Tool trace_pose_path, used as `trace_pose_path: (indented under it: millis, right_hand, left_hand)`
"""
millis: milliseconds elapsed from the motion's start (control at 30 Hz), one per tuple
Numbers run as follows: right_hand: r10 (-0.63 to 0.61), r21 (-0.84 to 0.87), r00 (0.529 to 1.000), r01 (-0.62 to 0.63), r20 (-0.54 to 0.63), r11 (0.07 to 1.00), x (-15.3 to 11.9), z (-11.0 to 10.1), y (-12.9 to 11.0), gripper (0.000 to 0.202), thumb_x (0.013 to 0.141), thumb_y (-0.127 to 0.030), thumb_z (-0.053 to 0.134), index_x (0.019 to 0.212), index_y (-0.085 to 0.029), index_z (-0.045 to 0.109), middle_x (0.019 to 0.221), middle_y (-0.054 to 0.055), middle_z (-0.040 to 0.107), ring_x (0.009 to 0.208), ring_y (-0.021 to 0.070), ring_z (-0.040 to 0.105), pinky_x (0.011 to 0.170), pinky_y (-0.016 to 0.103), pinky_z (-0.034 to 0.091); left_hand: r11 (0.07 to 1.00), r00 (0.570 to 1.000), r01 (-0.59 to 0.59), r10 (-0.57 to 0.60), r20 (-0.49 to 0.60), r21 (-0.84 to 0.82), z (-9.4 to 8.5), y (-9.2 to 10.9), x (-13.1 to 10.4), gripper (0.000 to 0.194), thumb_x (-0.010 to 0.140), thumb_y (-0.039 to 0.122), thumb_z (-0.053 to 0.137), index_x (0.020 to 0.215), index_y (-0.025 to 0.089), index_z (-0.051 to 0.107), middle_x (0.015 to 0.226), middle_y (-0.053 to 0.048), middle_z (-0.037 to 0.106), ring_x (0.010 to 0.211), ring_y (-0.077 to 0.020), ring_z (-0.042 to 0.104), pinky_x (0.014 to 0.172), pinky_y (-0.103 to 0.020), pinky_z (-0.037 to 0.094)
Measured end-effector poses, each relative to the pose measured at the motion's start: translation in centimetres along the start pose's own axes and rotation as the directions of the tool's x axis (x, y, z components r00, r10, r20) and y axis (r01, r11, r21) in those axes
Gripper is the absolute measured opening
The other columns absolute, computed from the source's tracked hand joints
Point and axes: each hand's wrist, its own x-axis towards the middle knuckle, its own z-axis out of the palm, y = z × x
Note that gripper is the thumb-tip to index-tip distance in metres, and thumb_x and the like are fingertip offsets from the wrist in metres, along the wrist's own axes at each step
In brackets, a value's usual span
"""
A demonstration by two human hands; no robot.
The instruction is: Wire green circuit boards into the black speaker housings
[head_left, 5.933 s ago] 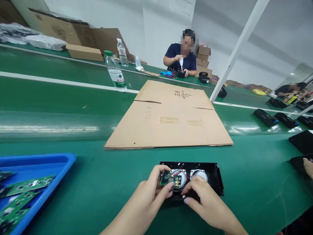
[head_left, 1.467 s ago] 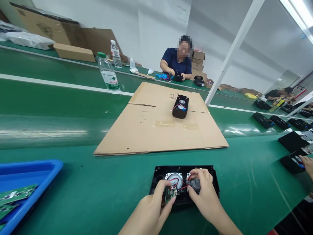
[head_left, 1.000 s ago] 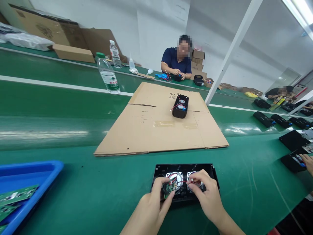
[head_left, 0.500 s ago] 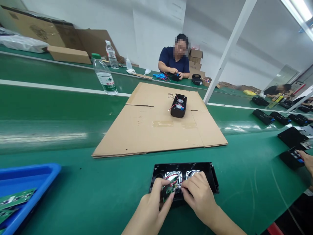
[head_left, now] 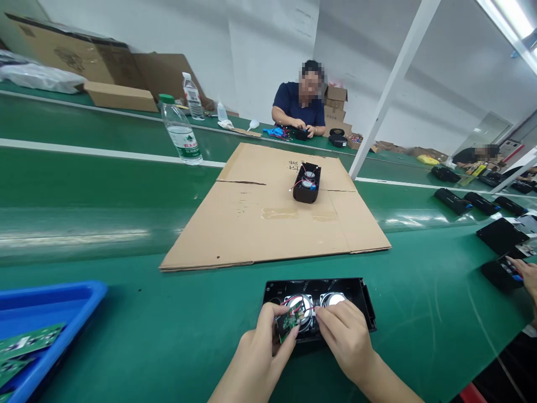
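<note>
Low in the view, a black speaker housing [head_left: 356,299] lies on the green bench with two round silver speakers in it; one speaker [head_left: 334,299] is partly behind my right hand. My left hand [head_left: 264,341] pinches a small green circuit board [head_left: 290,320] by its edges, tilted above the other speaker. With its fingertips together, my right hand [head_left: 346,330] grips a thin wire lead [head_left: 314,308] just right of the board. Whether the lead's end touches the board is too small to tell.
A blue tray [head_left: 90,291] with several circuit boards stands at left. Ahead, a cardboard sheet [head_left: 235,235] bears another speaker housing [head_left: 306,193]. A water bottle [head_left: 182,134] stands beyond. One person [head_left: 297,106] works opposite; another person's hand [head_left: 526,274] holds a black housing at right.
My right hand has shifted slightly right, away from the circuit board, with the wire lead in its fingers. The board has moved a little left in my left hand.
</note>
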Motion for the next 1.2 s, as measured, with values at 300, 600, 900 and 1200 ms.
trace_pose_path:
  millis: [300, 600, 900, 1200]
  right_hand:
    - [-0.042, 0.006, 0.993, 0.041, 0.111, 0.999, 0.83, -0.49, -0.28, 0.017, 0.085, -0.012, 0.045, 0.078, -0.016, 0.059, 0.063, 0.002, 0.056, 0.056, 0.0124, 0.043, 0.051, 0.026, 0.032]
    - [0.003, -0.004, 0.988, -0.002, 0.156, 1.000, 0.75, -0.14, -0.43, 0.019, 0.087, -0.013, 0.042, 0.077, -0.015, 0.059, 0.064, 0.003, 0.056, 0.058, 0.0133, 0.042, 0.052, 0.026, 0.031]
    - [0.017, 0.004, 0.987, -0.018, 0.160, 1.000, 0.77, -0.34, -0.56, 0.022, 0.088, -0.013, 0.039, 0.077, -0.014, 0.058, 0.064, 0.003, 0.054, 0.057, 0.0130, 0.043, 0.051, 0.025, 0.031]
    - [-0.024, -0.081, 0.975, 0.043, 0.220, 0.996, 0.25, 0.10, -0.52, 0.030, 0.089, -0.013, 0.033, 0.070, -0.016, 0.056, 0.060, 0.002, 0.051, 0.055, 0.0141, 0.044, 0.050, 0.027, 0.032]
  left_hand:
    - [0.996, 0.997, -0.081, 0.081, 0.003, 0.047, 0.38, -0.52, -0.07, 0.018, 0.079, 0.035, 0.038, 0.089, 0.022, 0.045, 0.049, 0.004, 0.056, 0.043, -0.0173, 0.057, 0.041, -0.023, 0.038]
    - [0.969, 0.979, -0.204, 0.198, 0.056, 0.137, 0.45, -0.36, 0.06, 0.012, 0.078, 0.029, 0.032, 0.086, 0.022, 0.038, 0.045, 0.008, 0.042, 0.037, -0.0158, 0.046, 0.039, -0.022, 0.028]
    - [0.963, 0.976, -0.217, 0.209, 0.066, 0.159, 0.53, -0.58, 0.27, 0.012, 0.079, 0.028, 0.032, 0.087, 0.022, 0.039, 0.045, 0.009, 0.038, 0.036, -0.0146, 0.042, 0.038, -0.021, 0.026]
    - [0.961, 0.962, -0.267, 0.262, 0.073, 0.074, 0.61, -0.08, -0.37, 0.010, 0.081, 0.025, 0.036, 0.087, 0.024, 0.044, 0.055, 0.004, 0.056, 0.047, -0.0152, 0.055, 0.046, -0.022, 0.040]
